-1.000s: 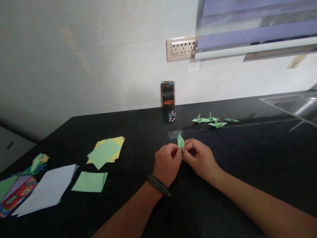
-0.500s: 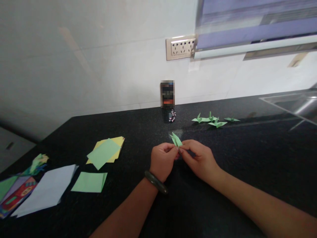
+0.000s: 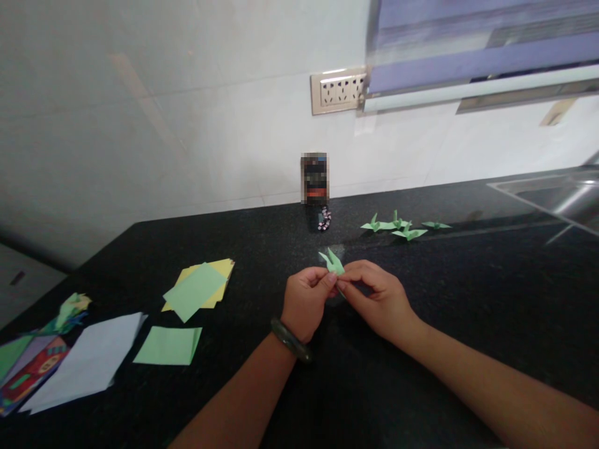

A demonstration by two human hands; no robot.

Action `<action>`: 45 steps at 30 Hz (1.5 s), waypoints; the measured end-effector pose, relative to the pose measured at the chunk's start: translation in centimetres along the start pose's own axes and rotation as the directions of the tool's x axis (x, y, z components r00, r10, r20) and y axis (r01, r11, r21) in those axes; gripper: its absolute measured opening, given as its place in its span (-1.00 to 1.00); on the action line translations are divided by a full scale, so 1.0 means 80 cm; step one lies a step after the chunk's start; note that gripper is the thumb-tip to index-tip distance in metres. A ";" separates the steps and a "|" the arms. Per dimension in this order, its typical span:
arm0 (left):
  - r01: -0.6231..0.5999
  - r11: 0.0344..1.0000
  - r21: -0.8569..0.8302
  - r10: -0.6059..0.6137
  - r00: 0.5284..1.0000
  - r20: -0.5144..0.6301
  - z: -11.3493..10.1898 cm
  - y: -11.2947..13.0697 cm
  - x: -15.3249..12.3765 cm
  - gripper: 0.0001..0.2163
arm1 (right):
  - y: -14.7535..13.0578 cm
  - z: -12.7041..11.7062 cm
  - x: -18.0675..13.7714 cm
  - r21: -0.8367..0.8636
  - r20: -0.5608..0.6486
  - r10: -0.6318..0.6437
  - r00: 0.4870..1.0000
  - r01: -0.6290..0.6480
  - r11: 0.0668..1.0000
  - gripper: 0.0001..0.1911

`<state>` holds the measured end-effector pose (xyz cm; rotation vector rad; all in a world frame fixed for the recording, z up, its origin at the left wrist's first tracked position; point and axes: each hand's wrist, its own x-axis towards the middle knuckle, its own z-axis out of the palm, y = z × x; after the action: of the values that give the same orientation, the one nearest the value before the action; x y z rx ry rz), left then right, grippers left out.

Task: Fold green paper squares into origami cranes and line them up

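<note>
A small piece of folded light-green paper (image 3: 334, 262) is pinched between both hands above the dark countertop, its two narrow points sticking up and spread apart. My left hand (image 3: 309, 299), with a dark bangle (image 3: 291, 340) at the wrist, grips its lower left side between thumb and fingers. From the right, my right hand (image 3: 377, 292) pinches the paper's lower edge. Fingertips hide the bottom of the fold. Several finished green paper cranes (image 3: 408, 233) stand farther back on the right.
Left on the black countertop (image 3: 253, 386) lie green and yellow paper squares (image 3: 194, 293), a folded green sheet (image 3: 167, 346), white sheets (image 3: 84, 362) and a colourful packet (image 3: 35, 374). A phone-like pixelated object (image 3: 315, 178) leans on the wall behind a beaded bracelet (image 3: 324, 219). A sink (image 3: 552, 193) is far right.
The folded paper has turned a little between my fingers, and its two points are now farther apart. Both hands keep hold of it. The view has shifted slightly.
</note>
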<state>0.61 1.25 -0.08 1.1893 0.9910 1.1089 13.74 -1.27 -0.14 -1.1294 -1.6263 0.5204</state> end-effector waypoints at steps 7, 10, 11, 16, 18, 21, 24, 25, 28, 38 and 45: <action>-0.044 0.995 -0.090 0.056 0.989 0.136 0.001 -0.001 0.000 -0.86 | 0.000 0.001 0.005 0.347 0.086 0.360 0.929 -0.367 0.863 -0.74; -0.028 0.993 -0.115 0.046 0.987 0.157 0.000 -0.002 0.000 -0.85 | -0.001 -0.002 0.007 0.337 0.154 0.368 0.917 -0.399 0.853 -0.79; -0.021 0.993 -0.118 0.040 0.986 0.162 0.000 -0.002 0.000 -0.85 | -0.001 -0.003 0.007 0.344 0.144 0.363 0.921 -0.391 0.854 -0.79; 0.013 0.991 -0.134 0.012 0.983 0.186 0.002 0.003 -0.002 -0.88 | 0.002 -0.003 0.006 0.362 0.087 0.346 0.934 -0.353 0.863 -0.79; 0.009 0.987 -0.159 0.022 0.981 0.192 0.002 0.004 -0.002 -0.87 | 0.003 -0.004 0.006 0.363 0.081 0.346 0.935 -0.351 0.863 -0.80; 0.002 0.982 -0.189 0.037 0.979 0.200 0.002 0.003 -0.002 -0.86 | 0.004 -0.005 0.007 0.374 0.089 0.327 0.941 -0.336 0.865 -0.82; -0.005 0.985 -0.172 0.039 0.980 0.194 0.000 -0.001 -0.001 -0.86 | 0.002 -0.005 0.007 0.385 0.113 0.326 0.939 -0.343 0.856 -0.82; -0.007 0.986 -0.168 0.039 0.981 0.188 -0.001 -0.002 0.000 -0.86 | 0.002 -0.004 0.007 0.396 0.108 0.330 0.938 -0.345 0.851 -0.81; -0.018 0.990 -0.142 0.039 0.988 0.152 -0.002 -0.003 0.001 -0.86 | 0.000 -0.002 0.006 0.431 0.041 0.332 0.942 -0.316 0.845 -0.77; -0.132 0.991 0.024 0.130 0.989 0.073 -0.002 0.000 -0.001 -0.87 | 0.001 -0.008 0.004 0.135 -0.009 0.058 0.998 -0.056 0.989 -0.94; -0.095 0.995 -0.028 0.097 0.992 0.079 0.002 0.001 -0.003 -0.86 | 0.001 -0.006 0.004 0.216 0.018 0.161 0.987 -0.161 0.963 -0.92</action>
<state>0.68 0.97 0.01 1.2631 0.8645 1.1369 14.20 -1.07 0.11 -1.1012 -1.4451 0.7847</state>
